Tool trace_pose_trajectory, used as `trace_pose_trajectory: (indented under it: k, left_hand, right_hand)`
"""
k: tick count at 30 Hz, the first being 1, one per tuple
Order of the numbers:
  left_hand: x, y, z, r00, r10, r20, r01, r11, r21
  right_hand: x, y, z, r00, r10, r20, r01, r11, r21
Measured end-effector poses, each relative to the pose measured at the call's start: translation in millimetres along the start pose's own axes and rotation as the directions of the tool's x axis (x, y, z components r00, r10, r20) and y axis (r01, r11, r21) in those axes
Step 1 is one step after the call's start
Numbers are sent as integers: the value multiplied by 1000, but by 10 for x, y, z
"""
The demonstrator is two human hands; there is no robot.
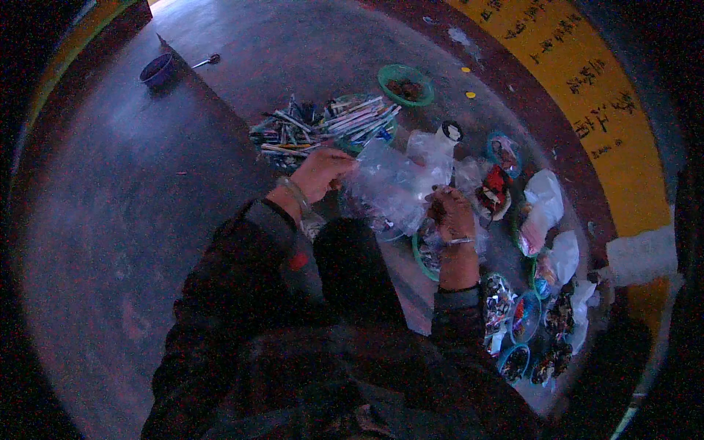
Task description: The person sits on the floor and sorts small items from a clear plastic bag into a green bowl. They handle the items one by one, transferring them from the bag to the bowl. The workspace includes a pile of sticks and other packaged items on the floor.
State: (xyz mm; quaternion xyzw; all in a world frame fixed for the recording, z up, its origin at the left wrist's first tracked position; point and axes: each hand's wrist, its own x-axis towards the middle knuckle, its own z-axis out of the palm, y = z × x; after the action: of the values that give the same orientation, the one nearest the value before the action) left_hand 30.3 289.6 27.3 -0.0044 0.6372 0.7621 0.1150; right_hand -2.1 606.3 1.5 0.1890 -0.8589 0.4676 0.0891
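Observation:
A clear plastic bag [385, 183] spreads between my two hands, above the baskets in front of my knees. My left hand [323, 174], with a pale bangle at the wrist, pinches the bag's left edge. At the other side my right hand [451, 213] is closed, its fingers curled near the bag's right edge; a small dark thing seems to sit at its fingertips, too dim to name. Beneath this hand stands a green-rimmed basket [424, 257], partly hidden. Just beyond my left hand lie piles of pen-like sticks [363, 121] in baskets.
A green basket [405, 85] with brown contents stands farther off. Several small baskets of mixed parts, such as a blue-rimmed one [526, 317], and white bags [543, 198] line the right. A dark basin [156, 70] sits far left. A yellow wall band [587, 95] curves along the right.

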Motion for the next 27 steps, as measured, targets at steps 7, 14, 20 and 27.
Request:
trace_pose_trajectory:
  k: [7,14,20,27]
  left_hand:
    - [134,-144,99,991,-125,43,129,986,-110]
    - [478,-1031,82,981,-183,65,183,983,-1]
    - [996,-2012,-83,987,114,110,-155,847,508]
    - [1142,-2525,88,996,-38,-82,82,746,661]
  right_hand:
    - [-86,308,-103,999,19,31,-17,999,-38]
    - [-209,1058,335,990,105,-93,-135,892,-431]
    - [-157,1260,579,933,356,-45,-327,791,-518]
    - [242,1128,371,950,313,-17,-226,648,-727]
